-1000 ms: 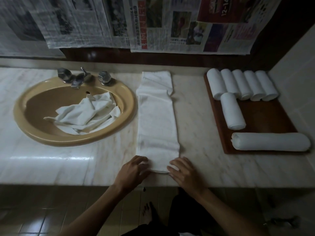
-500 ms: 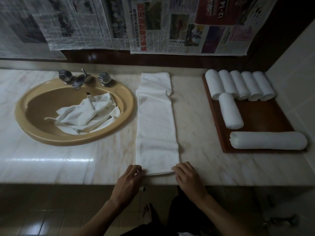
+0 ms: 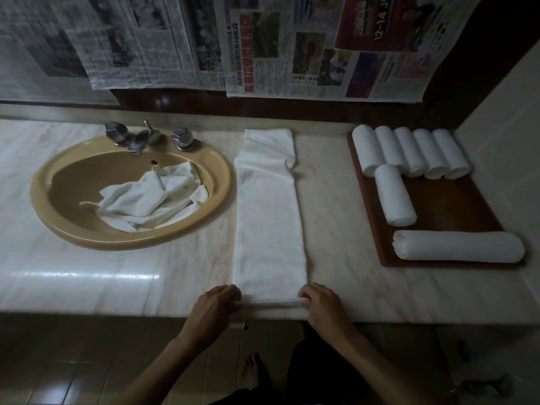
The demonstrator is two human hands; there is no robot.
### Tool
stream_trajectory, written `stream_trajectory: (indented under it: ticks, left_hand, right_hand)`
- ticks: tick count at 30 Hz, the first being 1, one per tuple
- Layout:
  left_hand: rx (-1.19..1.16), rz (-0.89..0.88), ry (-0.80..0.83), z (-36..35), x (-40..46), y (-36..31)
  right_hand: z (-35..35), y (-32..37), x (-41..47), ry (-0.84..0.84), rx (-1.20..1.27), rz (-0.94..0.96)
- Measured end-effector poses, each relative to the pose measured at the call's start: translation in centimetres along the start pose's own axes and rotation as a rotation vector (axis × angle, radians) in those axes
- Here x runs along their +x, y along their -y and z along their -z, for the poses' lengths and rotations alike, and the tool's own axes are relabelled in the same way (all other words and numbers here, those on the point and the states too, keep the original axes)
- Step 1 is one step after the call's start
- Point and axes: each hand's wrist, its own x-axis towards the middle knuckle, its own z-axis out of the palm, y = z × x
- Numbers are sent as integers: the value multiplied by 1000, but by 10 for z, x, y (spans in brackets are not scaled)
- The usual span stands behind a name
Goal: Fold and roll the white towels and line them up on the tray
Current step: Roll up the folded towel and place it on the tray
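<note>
- Your left hand (image 3: pixel 214 308) and right hand (image 3: pixel 323 306) pinch the near end of the folded towel (image 3: pixel 270 217), one at each corner, with a thin first roll between them.
- The towel lies as a long strip on the marble bench (image 3: pixel 344 229), running from near to far.
- Left of it, a tan sink (image 3: pixel 46 182) holds crumpled white towels (image 3: pixel 149 197).
- On the right, a wooden tray (image 3: pixel 450 200) carries seven rolled towels (image 3: pixel 409 150); five line its far edge.
- Newspaper sheets (image 3: pixel 292 48) hang on the far wall.
</note>
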Motion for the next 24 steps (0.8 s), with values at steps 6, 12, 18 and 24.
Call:
stream_trajectory:
  ticks: [6,12,18,24]
  left_hand:
    - [-37,240,98,10,23,-11]
    - [51,401,133,13,50,-26]
    - [189,347,-18,-12,45,-41]
    - [233,-14,7,-26,16,-34]
  right_hand:
    - [18,12,14,114,29,-228]
    - [22,25,27,107,-118,-291]
    - [13,40,21,-5,-252,-130]
    - [-1,31,-2,-109,-241,123]
